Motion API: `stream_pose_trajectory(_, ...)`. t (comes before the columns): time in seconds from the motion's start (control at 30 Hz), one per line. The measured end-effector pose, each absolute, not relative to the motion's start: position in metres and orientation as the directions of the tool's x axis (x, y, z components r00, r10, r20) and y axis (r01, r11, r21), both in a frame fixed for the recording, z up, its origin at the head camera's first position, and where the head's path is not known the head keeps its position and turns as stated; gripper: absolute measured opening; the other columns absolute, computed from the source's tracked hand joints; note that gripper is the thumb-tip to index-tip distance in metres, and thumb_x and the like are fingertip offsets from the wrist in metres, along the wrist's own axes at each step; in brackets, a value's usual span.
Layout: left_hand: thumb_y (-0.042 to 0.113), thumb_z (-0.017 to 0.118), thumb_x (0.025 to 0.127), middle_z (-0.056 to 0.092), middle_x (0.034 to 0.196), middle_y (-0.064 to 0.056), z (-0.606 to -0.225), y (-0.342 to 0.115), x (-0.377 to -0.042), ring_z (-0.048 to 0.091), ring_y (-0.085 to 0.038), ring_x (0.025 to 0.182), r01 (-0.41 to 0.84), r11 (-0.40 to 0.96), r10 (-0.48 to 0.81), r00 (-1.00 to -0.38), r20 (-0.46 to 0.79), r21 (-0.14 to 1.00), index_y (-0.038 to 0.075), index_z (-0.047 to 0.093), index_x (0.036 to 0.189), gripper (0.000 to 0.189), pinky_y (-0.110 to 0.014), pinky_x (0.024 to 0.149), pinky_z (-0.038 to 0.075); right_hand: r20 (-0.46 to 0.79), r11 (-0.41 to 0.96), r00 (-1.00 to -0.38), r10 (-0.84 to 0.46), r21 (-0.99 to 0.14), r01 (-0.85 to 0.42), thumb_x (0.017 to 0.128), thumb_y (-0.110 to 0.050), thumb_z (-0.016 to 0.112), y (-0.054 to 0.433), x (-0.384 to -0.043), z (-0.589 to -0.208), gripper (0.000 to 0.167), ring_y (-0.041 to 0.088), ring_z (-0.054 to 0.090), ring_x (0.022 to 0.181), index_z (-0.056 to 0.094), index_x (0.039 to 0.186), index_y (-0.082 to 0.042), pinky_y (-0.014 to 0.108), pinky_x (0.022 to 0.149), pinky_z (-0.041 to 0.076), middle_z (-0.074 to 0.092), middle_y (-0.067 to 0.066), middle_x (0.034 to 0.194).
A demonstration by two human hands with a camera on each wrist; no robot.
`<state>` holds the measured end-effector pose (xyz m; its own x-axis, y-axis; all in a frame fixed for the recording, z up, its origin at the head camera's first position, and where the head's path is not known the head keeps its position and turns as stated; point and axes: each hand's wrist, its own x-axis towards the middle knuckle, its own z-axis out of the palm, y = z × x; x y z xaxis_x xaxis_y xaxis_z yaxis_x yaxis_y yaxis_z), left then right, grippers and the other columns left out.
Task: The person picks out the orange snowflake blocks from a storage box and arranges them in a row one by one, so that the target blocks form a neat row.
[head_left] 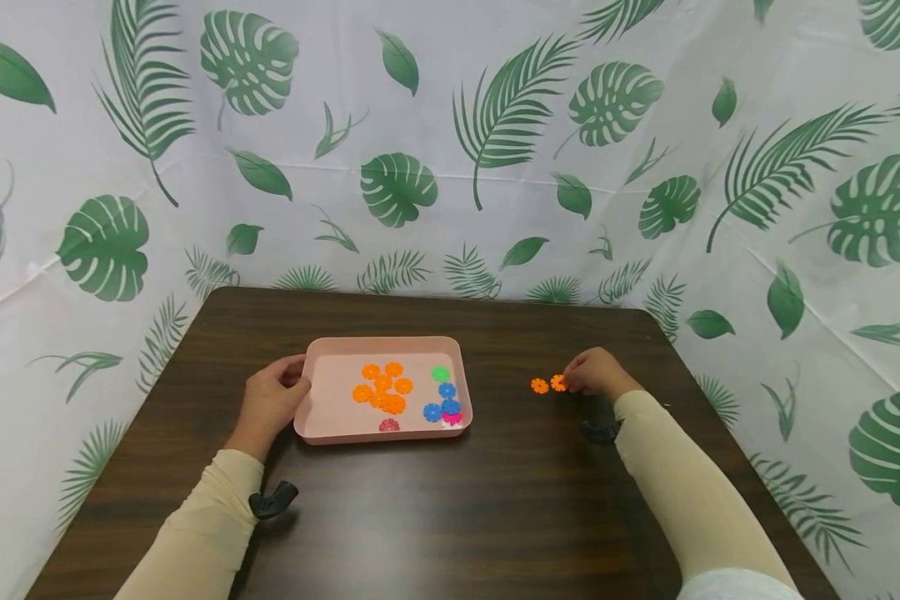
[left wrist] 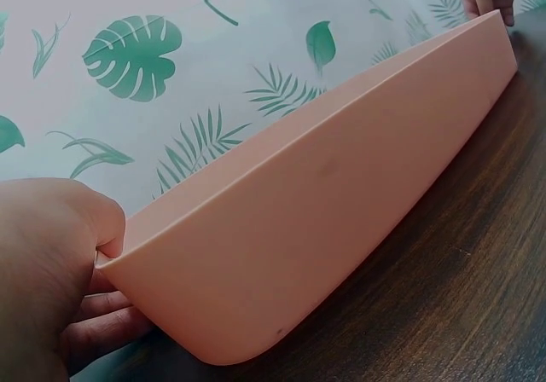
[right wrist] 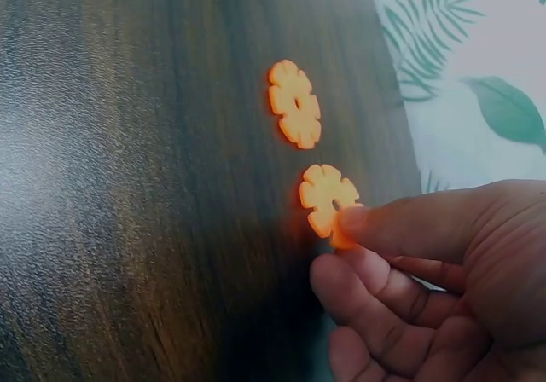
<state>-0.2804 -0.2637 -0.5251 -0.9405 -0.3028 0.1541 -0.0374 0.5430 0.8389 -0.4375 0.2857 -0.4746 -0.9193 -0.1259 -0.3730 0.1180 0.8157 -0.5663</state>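
Note:
My left hand [head_left: 273, 400] grips the left rim of a pink tray [head_left: 381, 437]; in the left wrist view its thumb hooks over the corner and fingers sit below the rim. Inside the tray lie several orange flower-shaped discs [head_left: 382, 382], several blue discs [head_left: 432, 412], a green disc [head_left: 440, 374], a pink disc [head_left: 452, 419] and a red disc [head_left: 389, 425]. To the tray's right, my right hand [head_left: 598, 372] pinches an orange flower-shaped disc [right wrist: 322, 196] between thumb and fingers. Another orange disc [right wrist: 294, 105] lies just left of it on the table.
The dark wooden table [head_left: 420, 517] runs back to a white cloth [head_left: 435, 83] printed with green leaves, which also hangs at both sides. Black wrist straps show at the left [head_left: 273, 500] and right sleeves.

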Motion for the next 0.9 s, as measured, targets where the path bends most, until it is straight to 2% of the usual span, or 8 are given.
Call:
stream_pose_trajectory(0.37, 0.015, 0.063, 0.095, 0.072, 0.114, -0.021, -0.522, -0.261, -0.281, 0.067, -0.033, 0.103, -0.056, 0.518, -0.312, -0.941, 0.128, 0.853, 0.001, 0.066, 0.135, 0.043, -0.045, 0.089, 0.054, -0.329, 0.895, -0.938, -0.11, -0.444, 0.05, 0.093, -0.015, 0.07, 0.276, -0.431, -0.462, 0.014, 0.023, 0.063, 0.075, 0.076, 0.088, -0.004, 0.035, 0.068, 0.055, 0.069, 0.006, 0.077)
stream_pose_trajectory(0.5, 0.015, 0.062, 0.095, 0.072, 0.115, -0.021, -0.521, -0.262, -0.281, 0.066, -0.033, 0.103, -0.066, 0.516, -0.311, -0.943, 0.116, 0.854, 0.001, 0.065, 0.136, 0.044, -0.047, 0.091, 0.054, -0.272, 0.89, -0.952, -0.143, -0.455, -0.003, 0.096, -0.018, 0.067, 0.263, -0.43, -0.446, 0.019, 0.024, 0.063, 0.078, 0.076, 0.097, -0.001, 0.038, 0.071, 0.053, 0.069, 0.006, 0.078)
stream_pose_trajectory(0.67, 0.014, 0.062, 0.094, 0.073, 0.112, -0.02, -0.523, -0.262, -0.28, 0.067, -0.032, 0.101, -0.05, 0.523, -0.315, -0.939, 0.139, 0.851, 0.0, 0.067, 0.134, 0.043, -0.044, 0.088, 0.055, -0.176, 0.854, -0.953, -0.246, -0.504, -0.128, 0.098, -0.021, 0.068, 0.217, -0.429, -0.42, 0.025, 0.032, 0.067, 0.092, 0.075, 0.111, -0.001, 0.045, 0.083, 0.055, 0.072, 0.011, 0.096)
stream_pose_trajectory(0.77, 0.013, 0.062, 0.093, 0.073, 0.111, -0.019, -0.525, -0.264, -0.28, 0.067, -0.032, 0.101, -0.043, 0.527, -0.315, -0.938, 0.148, 0.849, 0.001, 0.067, 0.133, 0.043, -0.041, 0.086, 0.054, -0.124, 0.835, -0.942, -0.31, -0.509, -0.208, 0.096, -0.022, 0.072, 0.176, -0.431, -0.41, 0.021, 0.031, 0.066, 0.096, 0.075, 0.109, -0.006, 0.046, 0.085, 0.055, 0.072, 0.011, 0.104)
stream_pose_trajectory(0.9, 0.014, 0.062, 0.093, 0.073, 0.111, -0.019, -0.526, -0.265, -0.281, 0.067, -0.032, 0.101, -0.038, 0.525, -0.314, -0.937, 0.152, 0.85, 0.001, 0.067, 0.134, 0.043, -0.042, 0.087, 0.054, -0.087, 0.814, -0.91, -0.406, -0.487, -0.317, 0.093, -0.022, 0.076, 0.118, -0.432, -0.407, 0.018, 0.025, 0.064, 0.091, 0.077, 0.104, -0.009, 0.043, 0.083, 0.056, 0.073, 0.007, 0.1)
